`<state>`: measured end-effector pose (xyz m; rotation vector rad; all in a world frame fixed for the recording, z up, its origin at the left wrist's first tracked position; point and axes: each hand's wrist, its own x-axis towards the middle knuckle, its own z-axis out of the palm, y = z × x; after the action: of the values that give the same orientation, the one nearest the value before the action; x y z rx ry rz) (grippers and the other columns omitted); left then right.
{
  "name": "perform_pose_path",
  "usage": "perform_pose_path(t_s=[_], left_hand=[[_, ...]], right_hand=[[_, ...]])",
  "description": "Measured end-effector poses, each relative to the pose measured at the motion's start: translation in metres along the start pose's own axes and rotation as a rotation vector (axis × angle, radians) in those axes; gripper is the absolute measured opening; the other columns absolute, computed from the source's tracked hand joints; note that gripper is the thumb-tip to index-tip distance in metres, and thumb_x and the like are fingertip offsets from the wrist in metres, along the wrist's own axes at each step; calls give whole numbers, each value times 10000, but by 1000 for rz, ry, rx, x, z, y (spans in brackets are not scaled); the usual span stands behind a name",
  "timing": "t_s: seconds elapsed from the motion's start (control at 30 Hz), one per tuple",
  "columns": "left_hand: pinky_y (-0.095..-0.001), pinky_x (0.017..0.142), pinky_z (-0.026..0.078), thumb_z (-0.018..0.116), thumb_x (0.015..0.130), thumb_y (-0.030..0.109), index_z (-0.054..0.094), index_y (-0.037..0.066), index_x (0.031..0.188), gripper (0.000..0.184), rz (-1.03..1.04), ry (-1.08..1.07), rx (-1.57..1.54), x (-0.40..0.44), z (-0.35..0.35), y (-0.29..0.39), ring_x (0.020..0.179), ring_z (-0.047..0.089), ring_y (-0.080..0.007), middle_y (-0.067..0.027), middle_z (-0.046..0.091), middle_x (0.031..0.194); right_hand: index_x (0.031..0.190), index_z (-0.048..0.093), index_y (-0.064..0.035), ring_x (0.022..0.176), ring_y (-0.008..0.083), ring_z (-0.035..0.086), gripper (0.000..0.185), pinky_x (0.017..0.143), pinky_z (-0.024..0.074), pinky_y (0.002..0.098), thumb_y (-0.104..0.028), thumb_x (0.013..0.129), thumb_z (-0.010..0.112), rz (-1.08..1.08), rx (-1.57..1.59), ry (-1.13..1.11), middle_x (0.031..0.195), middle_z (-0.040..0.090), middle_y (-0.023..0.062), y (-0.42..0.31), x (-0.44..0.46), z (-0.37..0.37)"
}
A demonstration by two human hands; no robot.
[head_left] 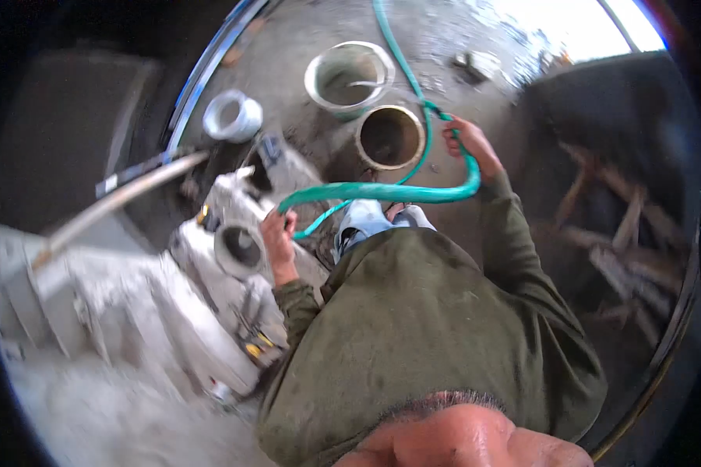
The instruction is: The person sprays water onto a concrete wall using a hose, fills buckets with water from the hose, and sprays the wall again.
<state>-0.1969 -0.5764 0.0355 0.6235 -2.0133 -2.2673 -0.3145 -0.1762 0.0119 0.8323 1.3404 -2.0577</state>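
Green hose in both hands; any lettering blurred.

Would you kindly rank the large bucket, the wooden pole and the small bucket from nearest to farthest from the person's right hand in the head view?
From the right hand:
1. Small bucket, just to its left.
2. Large bucket, up and left of the small one.
3. Wooden pole, well over on the left side.
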Motion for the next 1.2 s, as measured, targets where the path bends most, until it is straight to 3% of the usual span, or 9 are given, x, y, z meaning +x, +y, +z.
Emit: perform_pose_path(t_s=[0.07,0.2,0.33,0.4,0.5,0.57,0.67,0.77,1.2], left_hand=[[-205,441,260,508,841,224,526,45,655,259,-60,10,20,4,-3,1,485,356,-65,8,432,582],[-196,433,265,441,848,244,466,78,680,238,-139,8,-89,16,-3,12,484,337,-63,12,369,590],[-188,424,245,414,880,495,389,111,652,447,-77,-134,-34,21,-4,28,478,312,-54,28,343,575],[-181,380,249,412,881,515,400,103,676,460,112,-113,58,13,14,39,433,304,-59,27,318,537],[-174,413,248,397,870,565,380,112,733,474,70,-183,109,23,5,43,460,292,-56,29,320,579],[-168,443,263,409,858,585,354,125,831,464,225,-273,237,18,30,48,497,285,-46,29,342,636],[-175,422,268,400,865,575,349,130,869,448,112,-265,228,17,51,57,473,278,-50,28,343,635],[-182,414,272,392,867,575,354,129,853,448,140,-287,295,33,57,57,461,282,-55,26,341,619],[-209,381,289,355,876,574,380,126,783,459,151,-450,463,79,114,54,411,295,-78,19,330,549]], right_hand=[[800,478,-78,496,66,391,116,431,350,216,-144,879,425,-29,37,77,648,428,-24,-12,-33,30],[808,491,-69,550,102,493,95,452,420,239,-144,863,473,-253,265,-269,669,484,-8,41,20,-10],[786,507,-66,538,75,489,140,415,387,237,-193,844,520,-325,-36,-130,626,466,-28,72,41,5],[726,513,-69,502,80,484,161,420,390,256,-180,841,533,-826,500,-437,578,464,-19,106,55,16],[680,506,-88,548,73,496,178,481,414,250,-156,842,532,-612,381,-185,599,479,-23,107,42,27],[654,487,-87,555,103,494,164,491,404,265,-129,803,542,-908,376,-132,606,477,-9,126,97,24],[616,445,-76,525,258,461,125,473,354,337,-47,691,542,-1901,-133,140,586,447,64,111,68,4],[632,447,-102,546,325,433,225,469,323,377,-3,499,600,-1994,-124,137,594,430,79,105,63,7],[487,537,-37,446,278,478,129,414,374,379,-77,444,652,-1527,-653,422,495,478,131,101,68,6]])
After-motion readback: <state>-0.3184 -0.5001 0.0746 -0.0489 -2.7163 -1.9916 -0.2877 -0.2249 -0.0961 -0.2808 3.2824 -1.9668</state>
